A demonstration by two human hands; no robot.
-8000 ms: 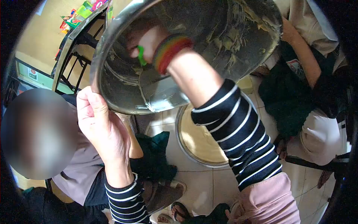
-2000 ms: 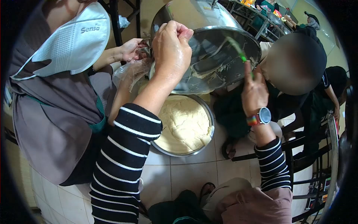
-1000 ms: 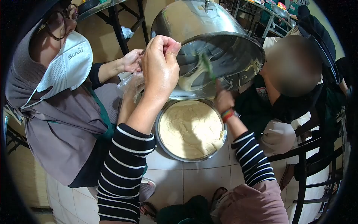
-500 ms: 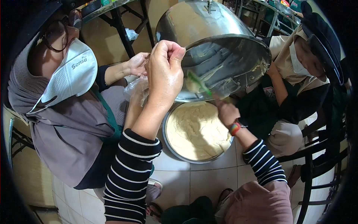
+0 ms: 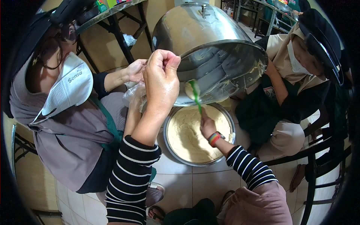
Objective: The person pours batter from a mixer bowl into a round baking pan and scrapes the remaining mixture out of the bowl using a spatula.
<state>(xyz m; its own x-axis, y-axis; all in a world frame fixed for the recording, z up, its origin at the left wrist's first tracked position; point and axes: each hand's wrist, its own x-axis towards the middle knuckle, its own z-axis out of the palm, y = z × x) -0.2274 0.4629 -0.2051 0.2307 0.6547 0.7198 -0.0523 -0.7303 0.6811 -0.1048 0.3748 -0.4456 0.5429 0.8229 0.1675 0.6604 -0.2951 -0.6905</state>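
Observation:
A large steel mixing bowl [image 5: 195,28] lies tilted, its mouth towards me and smeared inside with pale batter. My left hand [image 5: 162,80] is closed at the bowl's left rim; its fingertips are partly hidden. In my right hand [image 5: 208,128] is a green spatula [image 5: 196,95] with batter on its blade, held at the lower part of the bowl's mouth. Right below stands a round pan [image 5: 195,164] holding thick, pale yellow batter [image 5: 183,131] with an uneven top.
A masked person [image 5: 71,142] sits at left, hands near the bowl's left side, with clear plastic [image 5: 133,93] by them. Another masked person [image 5: 285,86] at right has a hand at the bowl's rim. Dark metal rails [image 5: 311,180] stand at right; tables are behind.
My right hand and the spatula have moved left, with the hand now over the pan. The view has shifted slightly; my left hand stays at the rim.

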